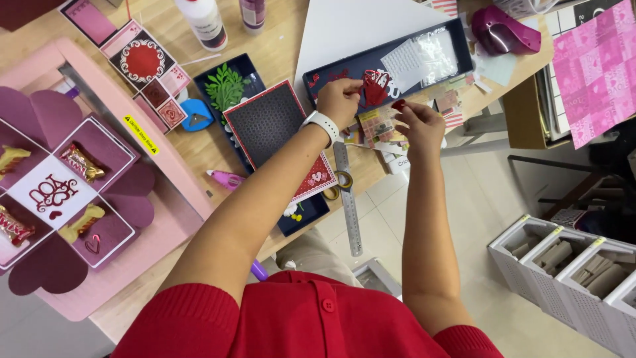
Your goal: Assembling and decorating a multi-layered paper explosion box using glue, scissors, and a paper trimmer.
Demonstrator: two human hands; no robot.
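Observation:
My left hand, with a white watch band at the wrist, pinches a red paper cut-out above a dark blue tray. My right hand is close beside it, fingertips pinched on a tiny red piece. Both hands hover over the table's edge near a small sheet of stickers. An opened purple heart-flap box with wrapped sweets lies at the left on a pink board.
A metal ruler and scissors lie by a black-and-red patterned card. Green paper leaves, a glue bottle, a pink tool and pink patterned paper are around. White bins of rolls stand on the floor.

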